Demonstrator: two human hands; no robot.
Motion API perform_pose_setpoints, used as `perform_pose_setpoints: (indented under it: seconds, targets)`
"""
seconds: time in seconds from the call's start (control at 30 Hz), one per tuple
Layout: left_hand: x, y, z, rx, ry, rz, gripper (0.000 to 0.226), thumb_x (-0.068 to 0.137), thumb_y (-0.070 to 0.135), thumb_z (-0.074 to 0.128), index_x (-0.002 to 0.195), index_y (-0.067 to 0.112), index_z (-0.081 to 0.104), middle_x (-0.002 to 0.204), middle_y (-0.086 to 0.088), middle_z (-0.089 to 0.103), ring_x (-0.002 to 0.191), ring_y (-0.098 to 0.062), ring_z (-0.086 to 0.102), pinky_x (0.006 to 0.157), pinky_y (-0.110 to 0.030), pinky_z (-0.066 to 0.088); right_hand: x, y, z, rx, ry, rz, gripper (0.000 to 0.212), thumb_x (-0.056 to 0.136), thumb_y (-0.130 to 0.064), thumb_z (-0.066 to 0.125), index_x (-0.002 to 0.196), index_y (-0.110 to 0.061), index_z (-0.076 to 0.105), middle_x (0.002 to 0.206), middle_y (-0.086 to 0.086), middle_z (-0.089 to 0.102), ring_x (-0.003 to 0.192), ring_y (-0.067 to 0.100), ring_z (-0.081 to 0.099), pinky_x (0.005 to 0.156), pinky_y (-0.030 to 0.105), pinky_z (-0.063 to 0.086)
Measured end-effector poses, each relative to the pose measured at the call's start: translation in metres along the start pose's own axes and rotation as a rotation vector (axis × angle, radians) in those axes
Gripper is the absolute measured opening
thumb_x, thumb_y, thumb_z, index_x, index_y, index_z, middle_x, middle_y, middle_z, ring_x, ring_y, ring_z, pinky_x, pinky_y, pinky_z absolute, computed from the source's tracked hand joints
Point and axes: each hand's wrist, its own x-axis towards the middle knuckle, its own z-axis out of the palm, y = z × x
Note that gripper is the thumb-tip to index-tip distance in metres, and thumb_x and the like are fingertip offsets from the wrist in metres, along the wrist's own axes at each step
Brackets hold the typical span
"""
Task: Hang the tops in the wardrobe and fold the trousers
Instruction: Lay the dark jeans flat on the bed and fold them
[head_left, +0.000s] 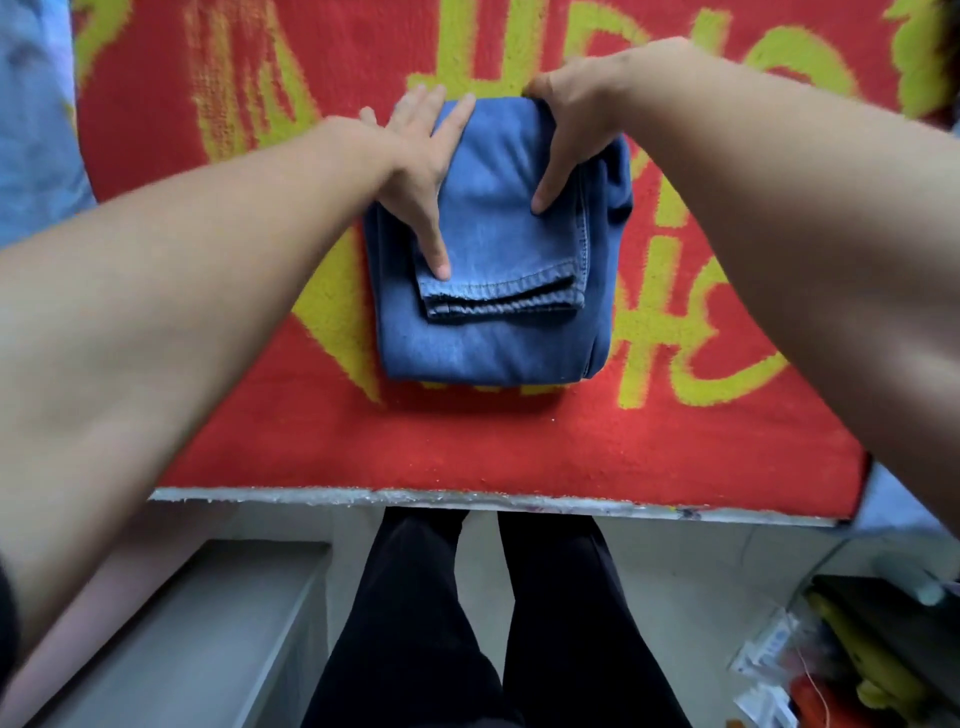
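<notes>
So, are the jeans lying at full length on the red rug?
No: the jeans are folded into a compact stack, with the left hand and right hand on them.

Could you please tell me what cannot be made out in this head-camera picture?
Head view:
- Right hand: fingertips hidden beyond the folded jeans' far edge.
- Lower layers of the jeans: covered by the top fold and left hand.
- Yellow lettering on the red mat: covered by arms and jeans, cut off at the top.
- Clutter at lower right: blurred, cut off.
</notes>
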Motion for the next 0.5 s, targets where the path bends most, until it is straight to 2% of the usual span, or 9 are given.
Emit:
perform_pose_setpoints:
  seconds: [0.07, 0.13, 0.17, 0.27, 0.33, 0.4, 0.43, 0.5]
  targets:
    - [0.005, -0.009, -0.011, -0.191, 0.014, 0.058, 0.163, 0.027, 0.084, 0.077, 0.155, 0.025, -0.005, 0.164, -0.002, 0.002, 0.151, -0.019, 0.002, 0.120, -0.043, 0.010, 0.008, -0.005, 0.002, 0.048, 0.036, 0.004, 0.122, 0.023, -0.073, 0.086, 0.126, -0.016, 0.056, 0.114, 0.009, 0.065, 0.094, 0.035, 0.063, 0.089, 0.050, 0.055]
    - [0.010, -0.019, -0.024, -0.420, 0.067, 0.071, 0.144, 0.036, 0.078, 0.079, 0.155, 0.020, 0.020, 0.159, 0.001, 0.027, 0.145, -0.017, 0.028, 0.118, -0.032, 0.022, 0.006, -0.008, 0.005, 0.095, 0.079, 0.012, 0.122, 0.018, -0.069, 0.088, 0.122, -0.013, 0.058, 0.110, 0.011, 0.067, 0.090, 0.036, 0.064, 0.087, 0.050, 0.056]
    - [0.013, -0.021, -0.028, -0.440, 0.107, 0.048, 0.135, 0.041, 0.070, 0.082, 0.153, 0.019, 0.027, 0.156, 0.000, 0.035, 0.141, -0.019, 0.036, 0.116, -0.032, 0.028, 0.002, -0.009, 0.007, 0.103, 0.100, 0.020, 0.122, 0.017, -0.069, 0.088, 0.122, -0.013, 0.057, 0.109, 0.011, 0.066, 0.090, 0.037, 0.063, 0.086, 0.050, 0.056]
    - [0.014, -0.008, -0.032, -0.274, 0.177, -0.027, 0.116, 0.051, 0.051, 0.090, 0.147, 0.014, 0.037, 0.147, -0.012, 0.046, 0.131, -0.032, 0.047, 0.109, -0.042, 0.040, -0.013, -0.014, 0.013, 0.064, 0.182, 0.033, 0.120, 0.023, -0.067, 0.089, 0.123, -0.013, 0.052, 0.110, 0.013, 0.063, 0.093, 0.037, 0.061, 0.075, 0.043, 0.052]
    - [0.010, 0.010, -0.030, -0.164, 0.187, -0.063, 0.098, 0.051, 0.047, 0.092, 0.131, 0.006, 0.053, 0.131, -0.020, 0.057, 0.114, -0.039, 0.057, 0.096, -0.045, 0.048, -0.025, -0.017, 0.020, 0.044, 0.271, 0.042, 0.121, 0.031, -0.066, 0.090, 0.130, -0.012, 0.046, 0.116, 0.017, 0.060, 0.101, 0.038, 0.059, 0.075, 0.045, 0.049]
    - [0.002, 0.020, -0.028, -0.093, 0.182, -0.088, 0.070, 0.050, 0.048, 0.092, 0.096, 0.004, 0.063, 0.097, -0.018, 0.065, 0.084, -0.035, 0.061, 0.074, -0.041, 0.051, -0.038, -0.020, 0.033, 0.061, 0.372, 0.037, 0.127, 0.040, -0.062, 0.091, 0.144, -0.013, 0.035, 0.128, 0.021, 0.051, 0.116, 0.040, 0.052, 0.086, 0.049, 0.048]
    - [-0.004, 0.022, -0.026, -0.072, 0.199, -0.090, 0.061, 0.049, 0.049, 0.091, 0.079, 0.007, 0.060, 0.080, -0.014, 0.062, 0.073, -0.031, 0.057, 0.066, -0.038, 0.048, -0.046, -0.020, 0.041, 0.085, 0.416, 0.027, 0.129, 0.044, -0.061, 0.091, 0.148, -0.014, 0.031, 0.132, 0.021, 0.047, 0.120, 0.040, 0.048, 0.089, 0.050, 0.047]
    - [-0.021, 0.024, -0.019, -0.039, 0.251, -0.089, 0.058, 0.049, 0.052, 0.090, 0.067, 0.011, 0.053, 0.068, -0.009, 0.053, 0.070, -0.031, 0.055, 0.062, -0.036, 0.045, -0.061, -0.018, 0.052, 0.158, 0.441, -0.010, 0.130, 0.050, -0.062, 0.088, 0.153, -0.017, 0.023, 0.137, 0.022, 0.040, 0.125, 0.040, 0.041, 0.094, 0.051, 0.045]
